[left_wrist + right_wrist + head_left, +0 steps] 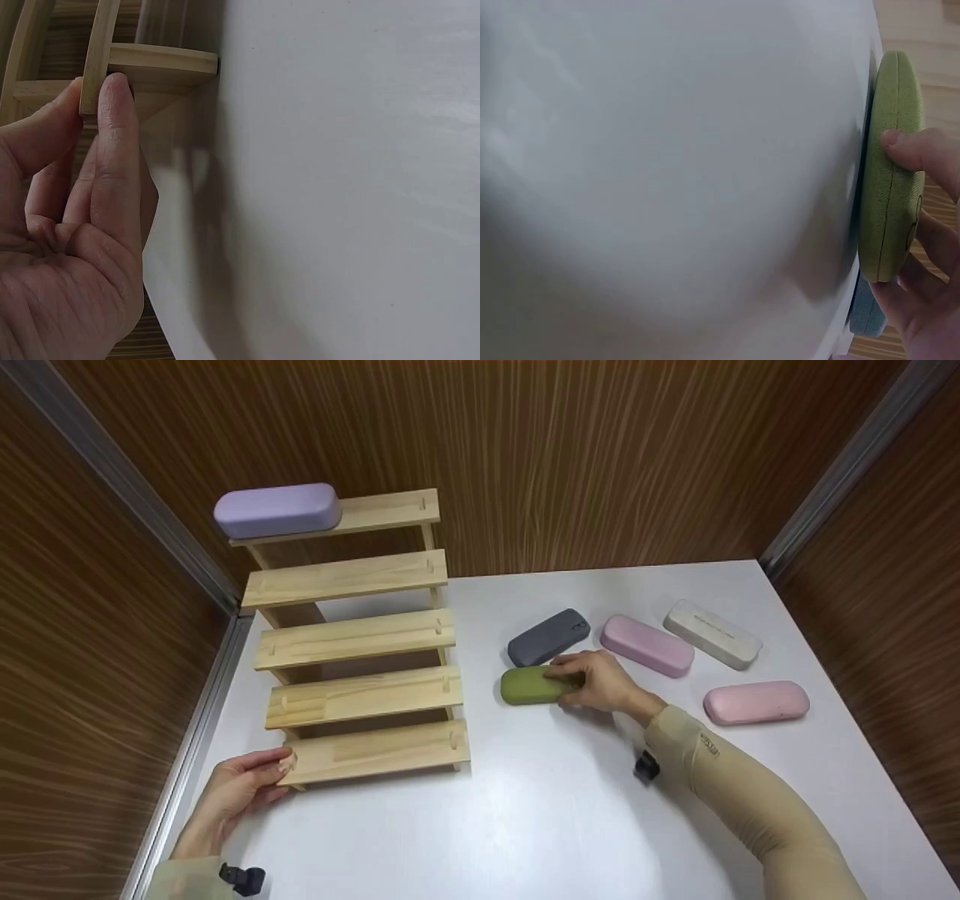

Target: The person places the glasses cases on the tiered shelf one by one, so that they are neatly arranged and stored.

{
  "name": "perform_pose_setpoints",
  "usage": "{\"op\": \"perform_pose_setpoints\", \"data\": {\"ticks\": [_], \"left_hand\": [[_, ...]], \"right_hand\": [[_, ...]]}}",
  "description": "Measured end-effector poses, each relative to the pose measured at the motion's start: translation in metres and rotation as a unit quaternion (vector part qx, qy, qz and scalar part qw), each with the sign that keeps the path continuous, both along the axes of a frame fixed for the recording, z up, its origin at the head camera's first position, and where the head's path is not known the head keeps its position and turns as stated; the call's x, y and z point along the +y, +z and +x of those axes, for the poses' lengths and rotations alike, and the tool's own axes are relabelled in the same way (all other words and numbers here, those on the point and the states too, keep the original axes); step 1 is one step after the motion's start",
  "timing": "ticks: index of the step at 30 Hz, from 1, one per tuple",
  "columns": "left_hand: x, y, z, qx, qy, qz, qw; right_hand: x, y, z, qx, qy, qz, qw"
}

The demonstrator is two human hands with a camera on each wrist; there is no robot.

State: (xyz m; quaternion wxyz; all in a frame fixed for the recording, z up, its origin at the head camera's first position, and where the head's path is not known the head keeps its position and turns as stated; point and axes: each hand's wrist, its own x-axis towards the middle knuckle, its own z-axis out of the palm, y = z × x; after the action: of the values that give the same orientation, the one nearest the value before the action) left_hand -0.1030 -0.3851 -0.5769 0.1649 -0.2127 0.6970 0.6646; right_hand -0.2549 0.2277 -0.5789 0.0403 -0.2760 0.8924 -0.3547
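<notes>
My right hand (604, 682) grips the green glasses case (529, 685) at its right end, thumb on the near side and fingers over the top. In the right wrist view the thumb presses on the green fabric side near the seam. My left hand (244, 787) pinches the left end of the lowest board of a stepped wooden rack (375, 751). The left wrist view shows thumb and fingers on either side of that board end (96, 60). A lilac glasses case (277, 510) lies on the left part of the rack's top step.
Just behind the green case lies a dark grey glasses case (549, 637). Farther right on the white table (525, 825) are a mauve case (646, 645), a whitish case (712, 634) and a pink case (757, 703). Wood-grain panels (600, 465) wall in the back and sides.
</notes>
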Motion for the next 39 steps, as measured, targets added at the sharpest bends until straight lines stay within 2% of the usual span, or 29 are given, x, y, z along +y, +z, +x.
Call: {"op": "perform_pose_setpoints", "data": {"ticks": [9,19,28,34,39], "left_hand": [[-0.001,0.000,0.000,-0.004,-0.001,0.001,1.0000],[-0.001,0.001,0.001,-0.005,0.001,0.006,1.0000],[-0.001,0.003,0.001,-0.004,0.001,0.008,1.0000],[-0.001,0.002,0.001,-0.001,-0.003,0.007,1.0000],[-0.001,0.002,0.002,-0.002,-0.002,0.011,0.9999]], "right_hand": [[0.001,0.002,0.003,0.016,0.000,0.015,0.9998],[0.000,0.018,0.005,0.021,-0.004,0.003,0.9998],[0.004,0.040,0.008,0.042,0.004,-0.011,0.9990],[0.005,0.059,0.005,0.056,-0.007,-0.006,0.9984],[0.003,0.076,0.000,0.069,0.001,-0.007,0.9976]]}}
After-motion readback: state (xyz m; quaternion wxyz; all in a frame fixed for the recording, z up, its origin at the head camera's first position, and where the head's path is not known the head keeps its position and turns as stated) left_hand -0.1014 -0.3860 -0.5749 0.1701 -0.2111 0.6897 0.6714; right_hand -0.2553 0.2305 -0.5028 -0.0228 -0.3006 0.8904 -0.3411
